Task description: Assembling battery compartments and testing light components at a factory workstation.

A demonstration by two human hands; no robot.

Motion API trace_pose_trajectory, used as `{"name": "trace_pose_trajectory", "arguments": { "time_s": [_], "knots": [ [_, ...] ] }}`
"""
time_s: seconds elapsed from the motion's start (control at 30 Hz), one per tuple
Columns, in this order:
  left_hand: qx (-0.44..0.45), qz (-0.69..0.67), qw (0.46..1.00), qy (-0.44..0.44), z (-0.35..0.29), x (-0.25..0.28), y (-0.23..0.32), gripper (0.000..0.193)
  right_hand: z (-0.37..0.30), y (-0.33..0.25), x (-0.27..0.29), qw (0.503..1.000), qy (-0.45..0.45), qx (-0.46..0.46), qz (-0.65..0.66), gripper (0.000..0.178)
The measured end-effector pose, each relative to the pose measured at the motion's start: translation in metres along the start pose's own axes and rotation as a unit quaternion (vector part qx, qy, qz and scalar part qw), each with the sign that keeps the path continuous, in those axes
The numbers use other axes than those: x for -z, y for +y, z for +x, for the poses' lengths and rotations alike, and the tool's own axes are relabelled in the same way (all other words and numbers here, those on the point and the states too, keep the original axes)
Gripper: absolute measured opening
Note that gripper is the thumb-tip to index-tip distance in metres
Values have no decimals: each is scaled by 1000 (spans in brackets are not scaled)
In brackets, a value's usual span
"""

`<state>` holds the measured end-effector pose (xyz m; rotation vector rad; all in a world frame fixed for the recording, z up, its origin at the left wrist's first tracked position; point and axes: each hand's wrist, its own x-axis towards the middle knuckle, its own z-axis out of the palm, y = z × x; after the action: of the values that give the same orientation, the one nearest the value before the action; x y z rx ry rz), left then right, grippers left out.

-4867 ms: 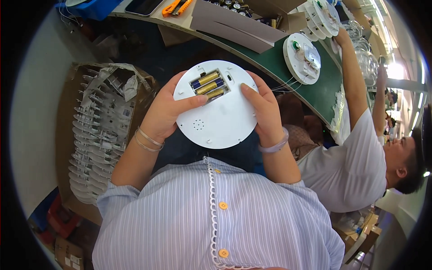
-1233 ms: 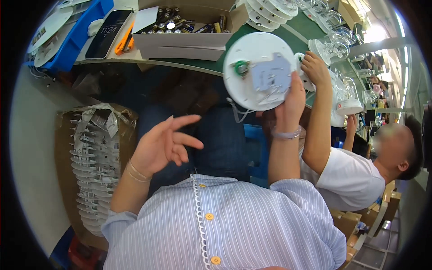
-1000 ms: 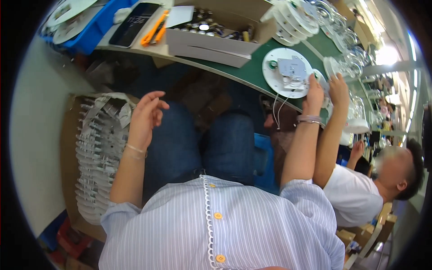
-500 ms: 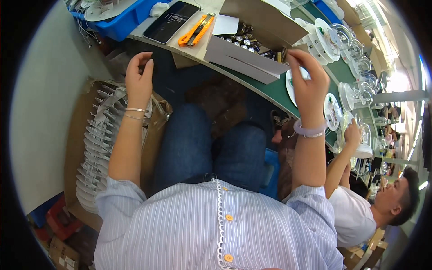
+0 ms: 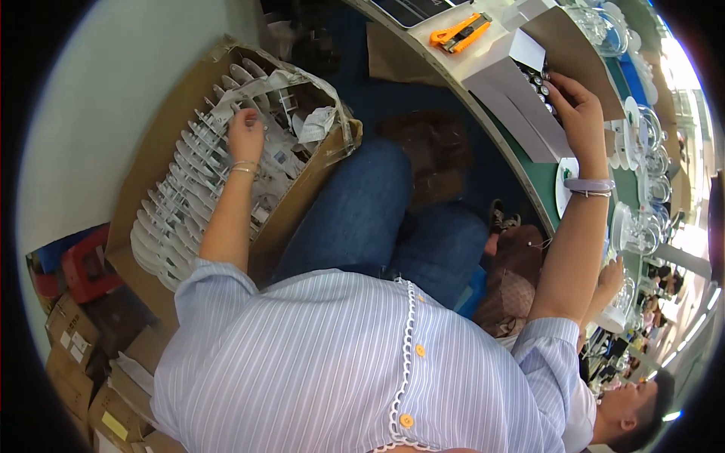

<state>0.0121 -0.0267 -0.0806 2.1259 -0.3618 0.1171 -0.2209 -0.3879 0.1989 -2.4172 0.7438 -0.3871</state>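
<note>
My left hand (image 5: 246,137) is over an open cardboard box, its fingers curled down among a stack of white plastic discs (image 5: 181,181). What lies between those fingertips is hidden. My right hand (image 5: 580,121) reaches into a small white carton (image 5: 521,106) on the bench. Its thumb and fingertips are bent together at the batteries (image 5: 538,83) there. Whether they hold a battery does not show.
An orange utility knife (image 5: 462,33) and a black phone (image 5: 415,9) lie on the bench (image 5: 483,113) beyond the carton. Crumpled paper (image 5: 316,124) sits in the cardboard box (image 5: 302,189) beside my legs. Clear lamp-like parts and a co-worker (image 5: 634,408) are at the right.
The view has turned left. My left hand has gone down from the air into the box of white discs. My right hand has moved from beside the carton into it.
</note>
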Motion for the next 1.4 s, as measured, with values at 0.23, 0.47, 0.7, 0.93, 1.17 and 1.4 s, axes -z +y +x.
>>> {"name": "trace_pose_trajectory", "arguments": {
  "time_s": [0.23,0.47,0.7,0.93,1.17,1.4],
  "knots": [
    [39,127,977,-167,6,-34,23,52,1,-14,-11,999,30,-1,-19,23],
    [4,135,988,-76,5,20,53,35,-17,-9,3,968,179,-29,176,25],
    [143,-304,942,-18,-10,78,120,34,-33,-10,27,480,-34,-104,871,19],
    [-27,-266,950,-160,-52,84,212,17,-44,-8,29,375,-114,-144,909,5],
    [-540,-75,830,-117,-67,76,269,17,-104,-29,-6,678,-174,-172,693,22],
    [-609,-92,770,-165,-81,56,282,19,-138,-23,-26,809,-104,-171,553,21]
  ]
}}
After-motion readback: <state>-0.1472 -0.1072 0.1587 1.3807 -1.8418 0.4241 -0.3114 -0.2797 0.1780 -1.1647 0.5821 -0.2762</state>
